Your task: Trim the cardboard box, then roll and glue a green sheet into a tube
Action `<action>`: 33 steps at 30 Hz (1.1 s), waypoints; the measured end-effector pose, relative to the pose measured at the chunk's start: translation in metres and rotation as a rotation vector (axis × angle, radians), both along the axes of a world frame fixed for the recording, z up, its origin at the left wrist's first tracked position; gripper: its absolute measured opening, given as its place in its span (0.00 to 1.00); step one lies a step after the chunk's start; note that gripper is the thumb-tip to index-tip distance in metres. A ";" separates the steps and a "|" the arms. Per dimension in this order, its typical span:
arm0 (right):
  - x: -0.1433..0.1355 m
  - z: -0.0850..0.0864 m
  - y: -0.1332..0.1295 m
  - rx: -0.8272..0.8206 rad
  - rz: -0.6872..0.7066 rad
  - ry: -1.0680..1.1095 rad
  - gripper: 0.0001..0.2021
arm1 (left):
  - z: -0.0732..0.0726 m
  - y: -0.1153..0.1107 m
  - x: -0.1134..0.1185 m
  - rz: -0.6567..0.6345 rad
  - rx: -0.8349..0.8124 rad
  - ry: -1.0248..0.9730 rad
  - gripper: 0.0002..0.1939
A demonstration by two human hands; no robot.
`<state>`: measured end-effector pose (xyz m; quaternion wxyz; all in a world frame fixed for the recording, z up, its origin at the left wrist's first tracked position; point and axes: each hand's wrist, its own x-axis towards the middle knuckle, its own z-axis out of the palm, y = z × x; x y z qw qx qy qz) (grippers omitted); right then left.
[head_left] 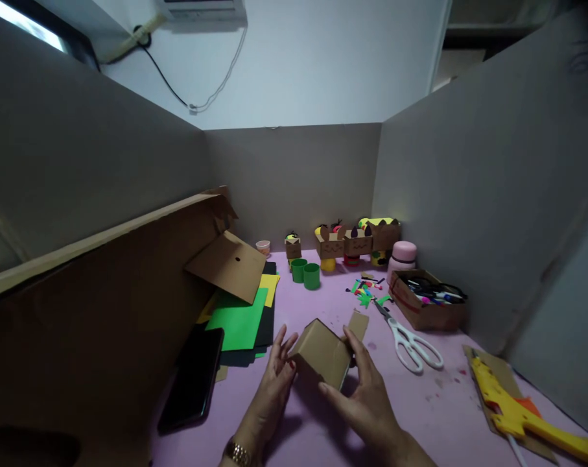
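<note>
A small brown cardboard box (323, 350) is tilted between my two hands, just above or on the table; its underside is in shadow. My right hand (366, 395) grips it at the right, with the thumb on the near edge and the fingers behind the far side. At the box's left corner, my left hand (274, 379) has its thumb and fingertips against the cardboard. A loose cardboard strip (358, 324) shows just behind the right fingers; whether it joins the box I cannot tell.
White-handled scissors (410, 344), a yellow glue gun (517, 415) and a box of pens (430, 314) are at right. A phone (194, 379) and coloured sheets (238, 321) lie left. Behind stand green cups (312, 277), paper scraps (366, 295), cardboard figures (358, 243) and a pink bottle (402, 258).
</note>
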<state>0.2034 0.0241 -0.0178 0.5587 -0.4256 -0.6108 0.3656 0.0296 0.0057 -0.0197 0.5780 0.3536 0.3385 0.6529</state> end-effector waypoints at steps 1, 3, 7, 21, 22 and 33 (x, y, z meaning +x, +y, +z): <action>0.002 0.001 0.002 -0.002 0.001 0.009 0.43 | 0.001 -0.001 0.001 0.005 -0.015 0.042 0.44; 0.004 0.000 0.005 -0.033 0.009 0.043 0.43 | 0.004 -0.003 0.003 0.011 -0.051 0.097 0.44; 0.003 -0.002 0.011 -0.207 0.135 0.282 0.41 | 0.008 -0.005 0.007 0.007 -0.058 0.051 0.42; -0.012 -0.009 0.011 -0.322 0.405 0.716 0.35 | 0.015 -0.005 0.015 0.025 0.056 0.211 0.51; -0.012 -0.009 0.011 -0.327 0.394 0.714 0.33 | 0.015 -0.003 0.014 0.067 0.072 0.240 0.51; -0.007 0.007 0.007 -0.464 0.518 0.789 0.23 | 0.003 -0.003 0.019 0.186 0.087 0.363 0.43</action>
